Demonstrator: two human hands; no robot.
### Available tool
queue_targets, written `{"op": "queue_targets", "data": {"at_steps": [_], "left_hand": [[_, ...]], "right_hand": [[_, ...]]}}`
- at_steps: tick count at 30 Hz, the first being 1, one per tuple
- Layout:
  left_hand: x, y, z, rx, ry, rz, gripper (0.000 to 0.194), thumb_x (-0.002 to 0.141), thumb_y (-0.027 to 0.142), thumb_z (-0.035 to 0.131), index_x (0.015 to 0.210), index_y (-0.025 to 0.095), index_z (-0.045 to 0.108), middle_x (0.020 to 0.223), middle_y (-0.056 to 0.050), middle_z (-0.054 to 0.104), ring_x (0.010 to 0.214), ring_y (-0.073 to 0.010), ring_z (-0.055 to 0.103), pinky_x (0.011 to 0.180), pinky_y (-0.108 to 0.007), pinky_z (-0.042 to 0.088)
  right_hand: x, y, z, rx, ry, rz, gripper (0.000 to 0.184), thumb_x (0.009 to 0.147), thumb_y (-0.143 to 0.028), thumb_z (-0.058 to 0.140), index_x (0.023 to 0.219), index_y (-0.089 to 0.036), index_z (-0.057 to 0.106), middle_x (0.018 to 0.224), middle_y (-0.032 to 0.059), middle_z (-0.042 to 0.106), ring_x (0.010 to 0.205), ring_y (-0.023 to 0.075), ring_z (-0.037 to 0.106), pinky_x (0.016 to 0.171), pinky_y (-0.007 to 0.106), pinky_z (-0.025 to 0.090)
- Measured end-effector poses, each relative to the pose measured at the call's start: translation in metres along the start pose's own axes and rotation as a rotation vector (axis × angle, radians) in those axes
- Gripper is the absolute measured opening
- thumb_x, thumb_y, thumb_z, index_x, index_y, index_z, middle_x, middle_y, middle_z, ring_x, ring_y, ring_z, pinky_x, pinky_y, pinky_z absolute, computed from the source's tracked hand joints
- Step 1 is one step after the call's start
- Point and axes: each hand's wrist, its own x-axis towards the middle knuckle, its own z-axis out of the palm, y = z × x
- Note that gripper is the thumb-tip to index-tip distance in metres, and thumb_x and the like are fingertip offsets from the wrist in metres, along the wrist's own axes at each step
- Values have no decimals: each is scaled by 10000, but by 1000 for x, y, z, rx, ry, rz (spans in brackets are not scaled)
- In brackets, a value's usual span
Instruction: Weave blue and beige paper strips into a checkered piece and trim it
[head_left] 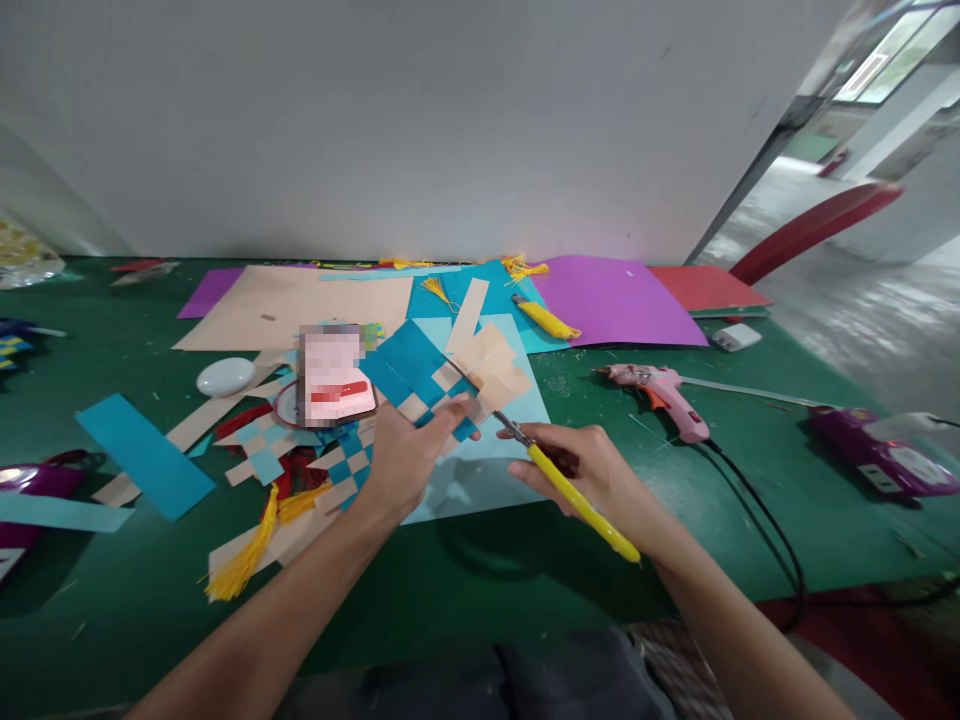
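Note:
My left hand [409, 450] grips a woven paper piece [409, 365] of blue and beige strips, thumb on top. Loose beige strip ends fan out on its right side. In my right hand [577, 460] is a pair of yellow-handled scissors [581, 505], with its metal end pointing up and left. The dark blade reaches across the paper's right side, near my left fingertips. Whether the blades are closed on the paper is unclear. Beneath both hands lies a light blue sheet [517, 490] on the green table [465, 620].
A phone [337, 375] stands among woven pieces and yellow tassels [244, 555] at left, near a white oval object [225, 377]. Behind are coloured sheets and a yellow cutter knife [547, 318]. To the right lie a pink glue gun [660, 390], its cable, and a purple device [877, 450].

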Motion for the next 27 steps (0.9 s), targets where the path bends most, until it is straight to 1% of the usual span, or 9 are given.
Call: {"op": "queue_targets", "data": {"at_steps": [8, 13, 15, 18, 22, 25, 27], "left_hand": [[1, 1, 0, -14, -4, -4, 161, 702, 234, 734, 810, 148, 652, 775, -17, 682, 559, -147, 629, 473, -262, 552], [1, 0, 0, -48, -51, 21, 126, 733, 234, 723, 759, 153, 630, 720, -1, 659, 538, -135, 612, 485, -268, 549], [1, 0, 0, -47, -51, 26, 126, 737, 229, 722, 733, 152, 622, 701, 3, 650, 536, -133, 610, 484, -267, 548], [0, 0, 0, -52, -48, 24, 124, 734, 228, 727, 745, 152, 629, 719, -2, 656, 548, -135, 614, 486, -269, 552], [0, -1, 1, -49, -22, 18, 131, 718, 232, 739, 777, 157, 649, 730, -5, 666, 566, -144, 623, 486, -271, 552], [1, -3, 0, -46, 24, 23, 125, 710, 238, 742, 758, 156, 660, 712, -5, 668, 565, -145, 619, 486, -269, 544], [2, -3, -2, -53, 57, 42, 117, 707, 234, 741, 744, 159, 660, 708, -3, 669, 567, -142, 615, 493, -262, 537]], "right_hand": [[0, 1, 2, -8, 26, -19, 279, 865, -414, 575, 878, -144, 645, 524, -51, 411, 476, 69, 350, 483, 212, 278], [0, 0, 2, -6, 22, -22, 244, 850, -373, 608, 937, -149, 648, 531, -59, 404, 479, 65, 343, 482, 209, 267], [0, 0, 2, -6, 19, -21, 236, 851, -365, 607, 950, -154, 645, 529, -62, 393, 484, 66, 337, 484, 209, 265], [0, 0, 1, -12, 20, -15, 222, 849, -362, 612, 936, -159, 636, 540, -64, 380, 498, 67, 324, 486, 208, 260], [1, 0, -1, -8, -3, -16, 229, 848, -362, 614, 973, -171, 607, 610, -57, 418, 536, 71, 309, 496, 206, 266], [0, -1, -5, 6, -43, -24, 248, 854, -366, 609, 1029, -197, 560, 643, -59, 398, 562, 80, 293, 500, 208, 261], [-3, -1, -9, 55, -85, -22, 265, 865, -384, 591, 1057, -214, 523, 670, -54, 387, 577, 87, 297, 506, 211, 273]]}}
